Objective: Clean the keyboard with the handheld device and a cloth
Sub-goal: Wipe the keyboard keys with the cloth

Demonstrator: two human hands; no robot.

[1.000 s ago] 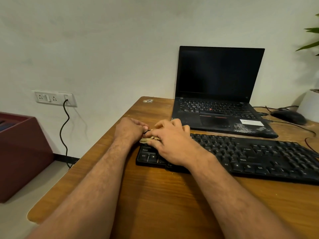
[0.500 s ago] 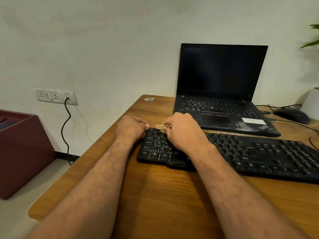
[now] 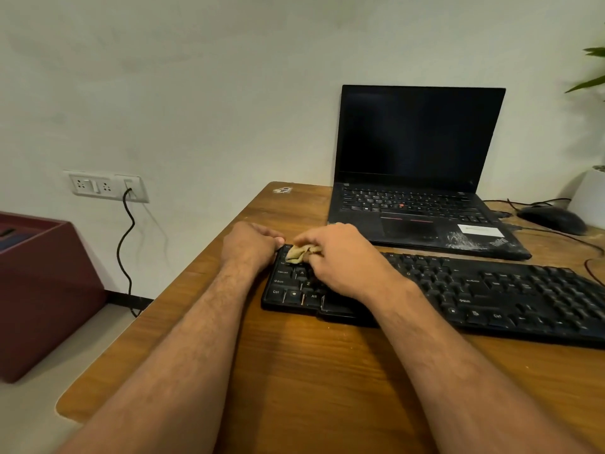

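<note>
A small tan cloth [image 3: 298, 253] is pinched in the curled fingers of the right hand [image 3: 340, 257] and pressed onto the top-left keys of the black keyboard [image 3: 474, 290]. Just left of it, the left hand [image 3: 250, 242] is curled against the keyboard's far-left corner, thumb and fingertips gripping the edge, apparently to steady it. The keyboard lies flat along the wooden tabletop [image 3: 327, 371], with its left end under both hands and its right end running out of view.

No handheld device can be seen anywhere, so the wiping step appears to be under way, and only the keyboard's left end is being treated; most rows to the right look untouched.

Behind the keyboard, an open laptop [image 3: 422, 178] with a dark screen is set, its front edge near the keyboard's back edge. Right of the laptop, a black mouse [image 3: 553, 219] and loose cables [image 3: 556, 239] are spread beyond the keyboard's far right end, with a white plant pot [image 3: 589, 198] behind them.

Several risks can be judged from here. If the cloth is dragged hard across the rows, a keycap could be caught by a fold and levered up. If the left hand's hold is loosened, the keyboard could be pushed back against the laptop. Loosened dust could simply be swept between the keys rather than lifted away.
</note>
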